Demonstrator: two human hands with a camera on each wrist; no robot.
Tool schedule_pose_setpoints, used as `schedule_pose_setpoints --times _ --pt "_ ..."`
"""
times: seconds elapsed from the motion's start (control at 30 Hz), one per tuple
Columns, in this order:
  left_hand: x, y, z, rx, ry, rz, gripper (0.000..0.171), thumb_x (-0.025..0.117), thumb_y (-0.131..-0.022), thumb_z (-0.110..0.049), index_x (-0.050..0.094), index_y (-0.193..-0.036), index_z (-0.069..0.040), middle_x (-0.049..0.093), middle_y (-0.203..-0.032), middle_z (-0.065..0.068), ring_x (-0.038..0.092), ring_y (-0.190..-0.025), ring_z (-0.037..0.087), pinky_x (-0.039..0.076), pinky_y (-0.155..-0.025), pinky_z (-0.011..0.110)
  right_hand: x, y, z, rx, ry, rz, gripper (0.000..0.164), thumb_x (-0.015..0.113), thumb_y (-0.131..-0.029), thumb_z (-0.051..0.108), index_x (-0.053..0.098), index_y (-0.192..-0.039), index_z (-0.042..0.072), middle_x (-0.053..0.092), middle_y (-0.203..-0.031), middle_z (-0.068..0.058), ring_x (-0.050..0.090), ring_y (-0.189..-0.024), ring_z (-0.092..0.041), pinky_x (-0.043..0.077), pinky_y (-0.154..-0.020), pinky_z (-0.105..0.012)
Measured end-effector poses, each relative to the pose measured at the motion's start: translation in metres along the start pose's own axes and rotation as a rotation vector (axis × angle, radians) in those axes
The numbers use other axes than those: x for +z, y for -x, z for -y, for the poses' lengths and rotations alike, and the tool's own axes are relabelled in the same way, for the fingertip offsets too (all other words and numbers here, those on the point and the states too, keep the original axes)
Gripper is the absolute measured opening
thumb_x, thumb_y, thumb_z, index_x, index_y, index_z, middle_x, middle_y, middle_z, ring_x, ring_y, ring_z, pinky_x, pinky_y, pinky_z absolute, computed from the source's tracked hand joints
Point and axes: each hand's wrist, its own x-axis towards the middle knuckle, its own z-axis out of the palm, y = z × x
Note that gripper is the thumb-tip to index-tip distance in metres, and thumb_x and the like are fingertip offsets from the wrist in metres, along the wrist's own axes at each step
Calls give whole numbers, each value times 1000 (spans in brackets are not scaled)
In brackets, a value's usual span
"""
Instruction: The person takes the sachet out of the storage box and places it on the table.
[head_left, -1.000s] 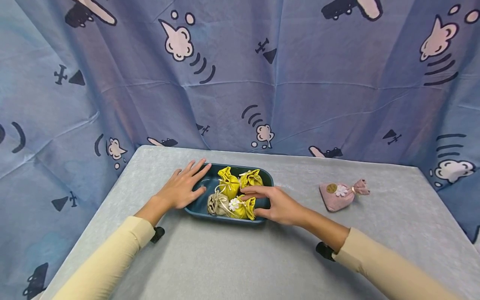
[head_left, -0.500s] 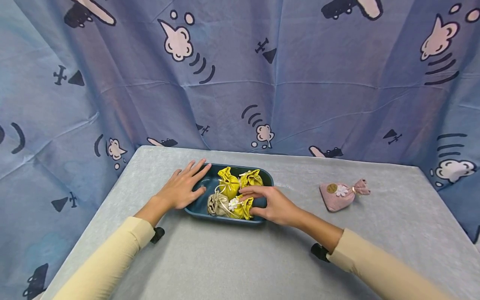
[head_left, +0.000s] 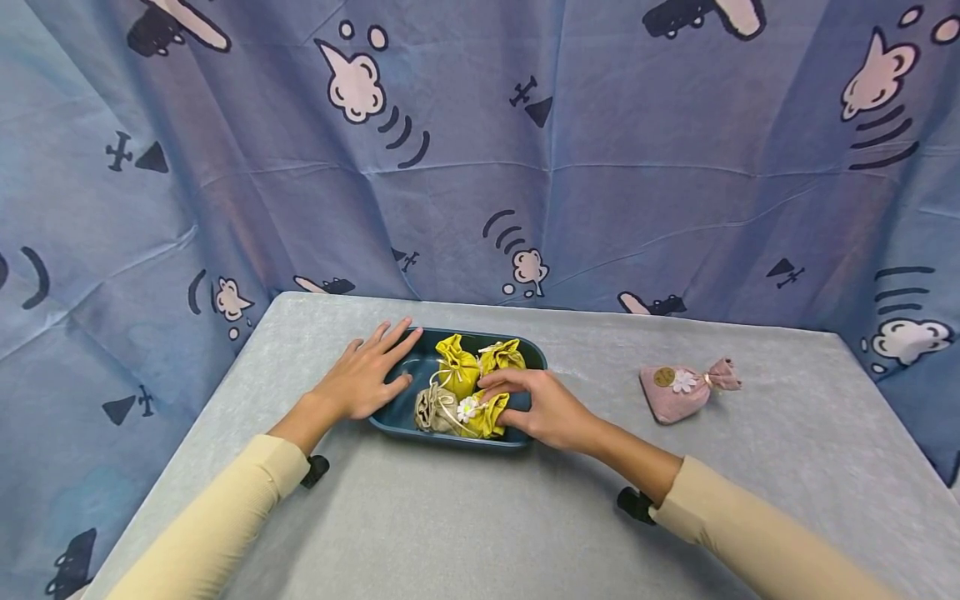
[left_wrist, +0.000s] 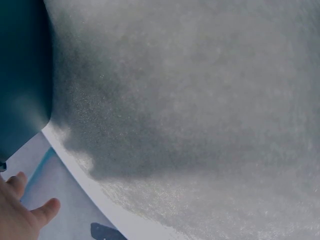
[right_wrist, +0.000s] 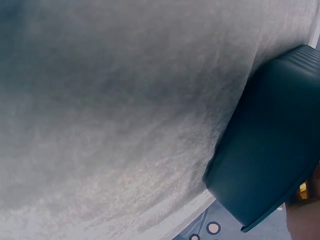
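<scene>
A dark teal tray holds several small drawstring pouches. My left hand rests across its left end, fingers spread and straight over the rim. At the front right inside lies a yellow pouch with a white flower on its tie. My right hand reaches over the tray's right side and pinches this pouch, thumb against its ruffled top and fingers above. Beside it sits a beige pouch, with a yellow pouch behind. Another yellow pouch stands at the back right. In the right wrist view, the tray's outer wall hides most of the hand.
A pink pouch with a flower and a round gold label lies on the grey tablecloth, right of the tray. Behind the table hangs a blue patterned curtain.
My right hand has moved slightly left and its thumb has closed in on the front yellow pouch. The left hand and the tray have stayed still.
</scene>
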Motion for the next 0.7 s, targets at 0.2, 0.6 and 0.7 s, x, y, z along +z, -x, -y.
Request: schedule_pose_setpoints --times 0.2,0.6,0.7 --pt "0 0 0 5 -2 -7 69 48 -103 -42 15 -162 -26 7 -168 1 12 -151 37 21 -109 70 -1 -1 1 6 -32 -6 45 75 -81 -7 65 -124 -1 75 -106 1 68 -105 -13 50 -95 -36" --pt "0 0 0 -1 9 2 70 48 -103 -42 13 -161 -28 3 -168 -4 10 -152 35 20 -110 70 -6 -3 8 -26 -55 -54 38 73 -81 -9 66 -118 -4 72 -110 -11 69 -104 -21 53 -92 -34" --pt "0 0 0 -2 7 0 70 47 -103 -43 13 -161 -28 3 -168 -3 10 -152 35 20 -110 70 -10 -3 12 -15 -50 -65 38 74 -81 -9 67 -117 -2 72 -110 -9 69 -104 -19 53 -92 -35"
